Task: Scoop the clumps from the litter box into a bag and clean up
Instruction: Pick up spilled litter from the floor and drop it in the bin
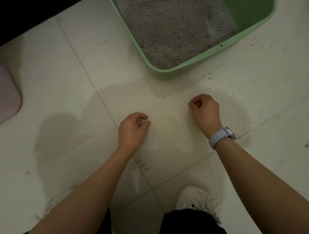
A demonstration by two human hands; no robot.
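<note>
Down low on the floor: both hands curled, left hand and right hand, maybe pinching tiny bits, cannot tell; litter box just beyond the fingers.

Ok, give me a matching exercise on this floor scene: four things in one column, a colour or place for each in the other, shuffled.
Things:
1. litter box
2. watch band
3. right hand
4. pink container

Descriptions:
a. far left edge of view
b. green
c. on the right wrist
d. low over the tiles, just below the box corner

Pairs: 1-b, 2-c, 3-d, 4-a
</note>
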